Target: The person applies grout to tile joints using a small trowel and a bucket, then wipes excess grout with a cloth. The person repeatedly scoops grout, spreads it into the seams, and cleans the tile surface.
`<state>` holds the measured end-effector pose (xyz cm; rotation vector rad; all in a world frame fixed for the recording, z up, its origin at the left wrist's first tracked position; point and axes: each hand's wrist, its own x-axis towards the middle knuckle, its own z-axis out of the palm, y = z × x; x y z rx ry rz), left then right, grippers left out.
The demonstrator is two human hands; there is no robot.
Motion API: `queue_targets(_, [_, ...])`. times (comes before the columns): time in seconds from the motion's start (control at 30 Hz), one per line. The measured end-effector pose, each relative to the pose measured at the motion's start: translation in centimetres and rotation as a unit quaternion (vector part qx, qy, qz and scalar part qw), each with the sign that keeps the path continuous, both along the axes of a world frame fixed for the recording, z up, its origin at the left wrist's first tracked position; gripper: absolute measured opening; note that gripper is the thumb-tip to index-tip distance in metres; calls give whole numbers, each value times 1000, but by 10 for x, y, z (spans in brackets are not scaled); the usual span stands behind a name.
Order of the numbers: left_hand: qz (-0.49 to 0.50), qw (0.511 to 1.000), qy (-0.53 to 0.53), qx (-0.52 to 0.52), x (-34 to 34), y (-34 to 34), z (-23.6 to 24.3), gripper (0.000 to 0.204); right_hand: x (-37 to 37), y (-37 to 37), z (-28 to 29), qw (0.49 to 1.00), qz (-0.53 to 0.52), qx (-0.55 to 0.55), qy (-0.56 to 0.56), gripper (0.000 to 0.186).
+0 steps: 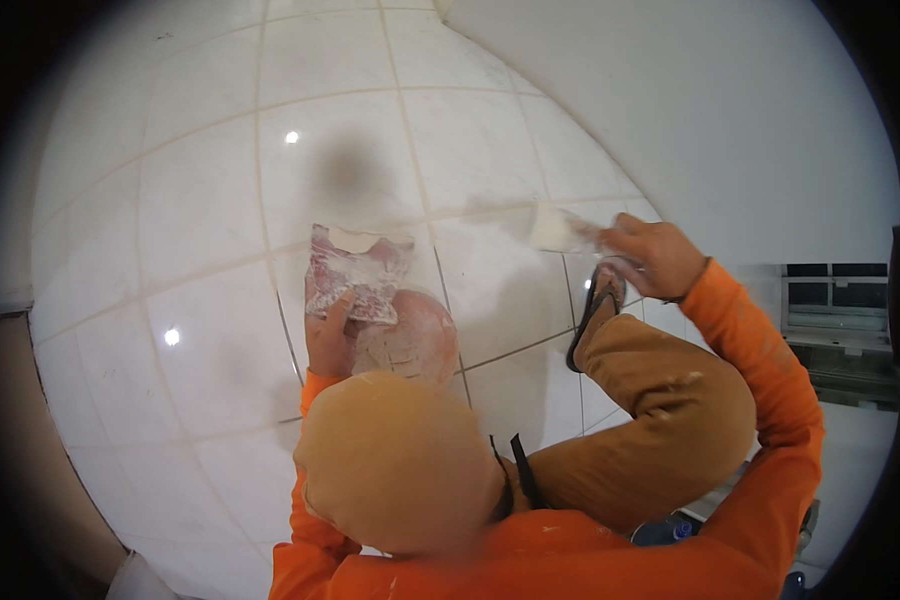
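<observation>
My left hand [332, 338] is closed on the near edge of a flat reddish piece [345, 278] smeared with white, its thumb on top. A lump of off-white paste [354, 240] lies along its far edge. Just beneath, partly covered by it, is a round pinkish container [428, 335] with pale residue; how full it is cannot be made out. Off to the right, my right hand [658, 257] grips a putty knife [552, 228], blurred, its blade coated in white and pointing left over the floor tiles. The blade appears apart from the reddish piece.
White floor tiles [200, 330] have pale joints, with darker joints near the container. A white wall [730, 120] rises at the right. My bent leg [660, 420] and sandalled foot [600, 305] are close by my right hand. A brown panel [30, 430] stands at the left.
</observation>
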<state>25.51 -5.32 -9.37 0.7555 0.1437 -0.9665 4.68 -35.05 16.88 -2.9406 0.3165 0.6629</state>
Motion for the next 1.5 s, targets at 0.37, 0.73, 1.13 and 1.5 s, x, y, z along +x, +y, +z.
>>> queue_targets(0.37, [-36,993,-102,-52,34,-20,-14,61,102,2,-176,972,128,140,-135,45])
queue_targets(0.73, [-67,940,-251,223,57,13,-8,65,130,68,-276,925,44,322,-199,52])
queue_targets(1.13, [-155,857,-234,432,132,100,52,42,172,99,-318,730,-135,546,-387,36])
queue_targets(1.5, [332,746,-248,521,21,338,132,38,203,-70,-313,837,-10,409,-362,56])
